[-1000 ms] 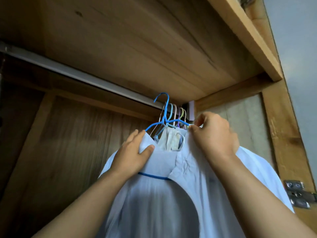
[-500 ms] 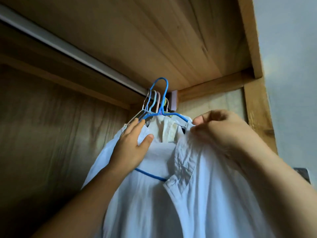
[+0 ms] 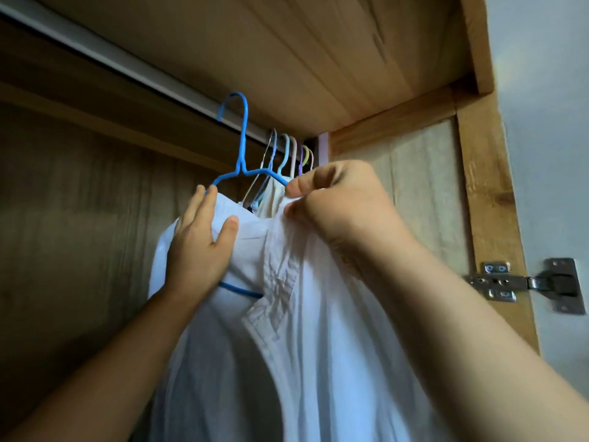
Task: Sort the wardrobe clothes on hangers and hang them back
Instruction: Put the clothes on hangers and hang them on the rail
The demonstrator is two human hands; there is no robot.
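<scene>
Both forearms run out of the bottom edge of the view, and the lower part of the white shirt (image 3: 318, 362) is cut off there too. The left hand (image 3: 199, 247) lies on the shirt's left shoulder with fingers straight and thumb spread, pressing the cloth against the blue hanger (image 3: 242, 148). The right hand (image 3: 344, 205) is curled, thumb and forefinger pinching the collar edge at the right shoulder. The shirt covers most of the hanger; only the neck, hook and a short stretch of the bottom bar show. Its hook sits at the metal rail (image 3: 134, 67), though whether it is fully over the rail is hard to tell. Behind it a bunch of pastel hangers (image 3: 288, 154) crowds the rail's right end, with a cream garment (image 3: 271, 199) mostly hidden by the shirt. No label or writing can be read. Around them stand the wooden wardrobe (image 3: 318, 52) and, on its right frame, a steel hinge (image 3: 526, 282) beside a pale wall (image 3: 548, 122).
</scene>
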